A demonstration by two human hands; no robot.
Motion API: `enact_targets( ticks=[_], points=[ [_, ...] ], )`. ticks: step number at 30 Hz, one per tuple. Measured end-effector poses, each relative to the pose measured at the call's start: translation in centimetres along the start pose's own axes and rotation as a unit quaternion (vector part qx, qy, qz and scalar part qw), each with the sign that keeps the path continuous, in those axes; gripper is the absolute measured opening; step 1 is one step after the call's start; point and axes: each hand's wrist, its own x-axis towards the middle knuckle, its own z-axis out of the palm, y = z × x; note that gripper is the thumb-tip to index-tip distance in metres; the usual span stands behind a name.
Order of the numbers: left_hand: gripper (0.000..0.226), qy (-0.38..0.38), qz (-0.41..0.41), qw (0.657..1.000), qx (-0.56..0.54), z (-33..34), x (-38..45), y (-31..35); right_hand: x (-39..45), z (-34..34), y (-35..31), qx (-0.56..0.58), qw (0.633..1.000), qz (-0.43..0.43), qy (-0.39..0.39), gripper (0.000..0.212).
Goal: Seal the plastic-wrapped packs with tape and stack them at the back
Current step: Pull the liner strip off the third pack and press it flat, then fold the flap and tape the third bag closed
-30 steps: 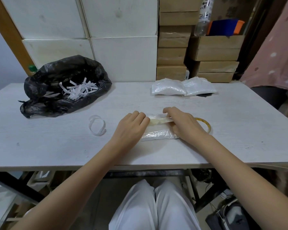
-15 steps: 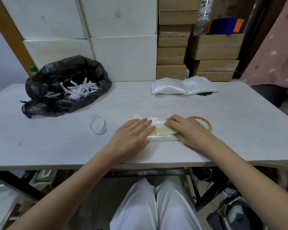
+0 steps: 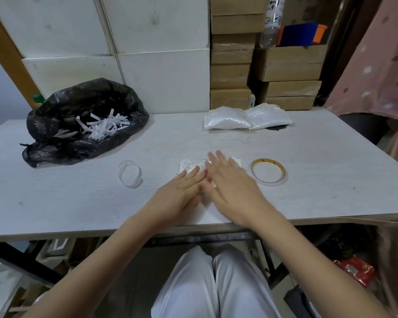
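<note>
R hand [image 3: 233, 187] slid fwd over pack [image 3: 191, 165], tape roll [image 3: 268, 172] uncovered

Bare forearms; white trousers [image 3: 214, 288]

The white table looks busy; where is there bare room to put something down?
The white table is bare right of the yellow tape ring, along the near-left edge below the clear plastic ring, and at the back between the black bag of paper strips and the two white packs. The middle is crowded by both hands on a pack.
</note>
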Motion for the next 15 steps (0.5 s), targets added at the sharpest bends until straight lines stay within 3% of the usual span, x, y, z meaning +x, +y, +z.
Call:
enact_targets(
  ticks=[3,7,10,11,13,14,15],
  points=[
    [0.066,0.033,-0.04,0.995,-0.089,-0.5,0.2,0.4,-0.4,2.4,-0.3,-0.009,0.998,0.04,-0.037,0.094],
    [0.045,0.073,-0.157,0.955,-0.24,-0.5,0.6,1.2,-1.2,3.2,-0.3,0.034,0.996,0.065,-0.055,0.078],
    [0.04,0.08,-0.175,0.952,-0.239,-0.5,1.2,0.8,-1.1,2.2,0.0,0.143,0.982,0.08,-0.097,0.069],
    [0.039,0.072,-0.173,0.955,-0.23,-0.6,1.4,0.7,-1.0,1.4,0.3,0.231,0.963,0.093,-0.106,0.063],
    [0.039,0.06,-0.171,0.958,-0.22,-0.9,1.5,0.8,-1.0,-0.4,1.2,0.439,0.885,0.143,-0.062,0.05],
    [0.039,0.057,-0.17,0.96,-0.215,-1.1,1.5,0.8,-1.1,-1.1,1.9,0.507,0.846,0.164,0.005,0.042],
    [0.04,0.052,-0.169,0.963,-0.204,-1.2,1.5,0.9,-1.4,-1.5,2.8,0.521,0.831,0.174,0.086,0.034]
  ],
)
